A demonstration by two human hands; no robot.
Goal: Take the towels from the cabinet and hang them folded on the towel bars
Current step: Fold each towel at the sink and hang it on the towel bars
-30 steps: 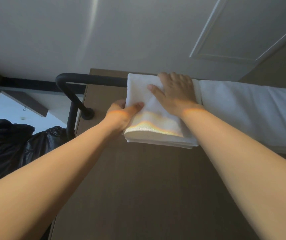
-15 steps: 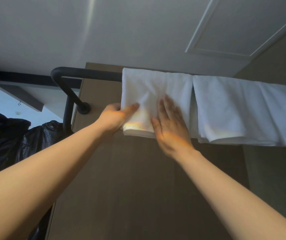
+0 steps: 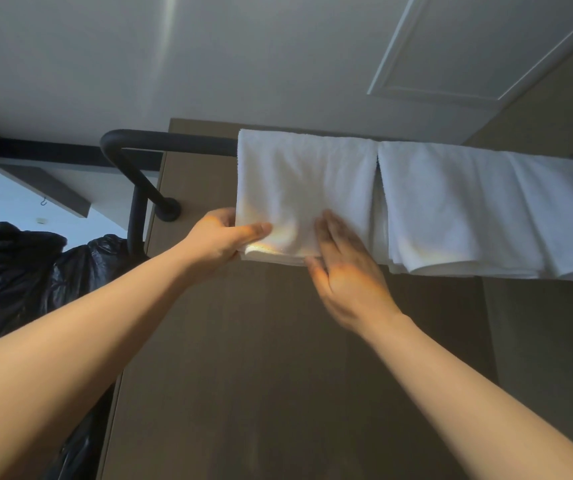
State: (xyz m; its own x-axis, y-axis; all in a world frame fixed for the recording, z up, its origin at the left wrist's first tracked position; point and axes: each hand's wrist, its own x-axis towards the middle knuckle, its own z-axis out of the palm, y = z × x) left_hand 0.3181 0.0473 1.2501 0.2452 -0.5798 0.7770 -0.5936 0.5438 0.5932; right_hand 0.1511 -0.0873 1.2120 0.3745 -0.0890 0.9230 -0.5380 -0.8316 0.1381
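Observation:
A small folded white towel (image 3: 299, 181) hangs over the black towel bar (image 3: 170, 142), seen from below. My left hand (image 3: 222, 239) pinches its lower left corner, thumb on the front face. With fingers straight, my right hand (image 3: 345, 271) lies flat against the towel's lower right part. A larger folded white towel (image 3: 479, 209) hangs on the same bar just to the right, its edge touching the small one.
The bar bends down at its left end into a round wall mount (image 3: 169, 213) on the brown wall panel (image 3: 261, 375). Black plastic bags (image 3: 18, 271) are piled at the left. The white ceiling with a framed hatch (image 3: 468, 46) is above.
My right hand has slid from the top of the small towel down its front to the lower edge. The left hand has kept its pinch on the corner.

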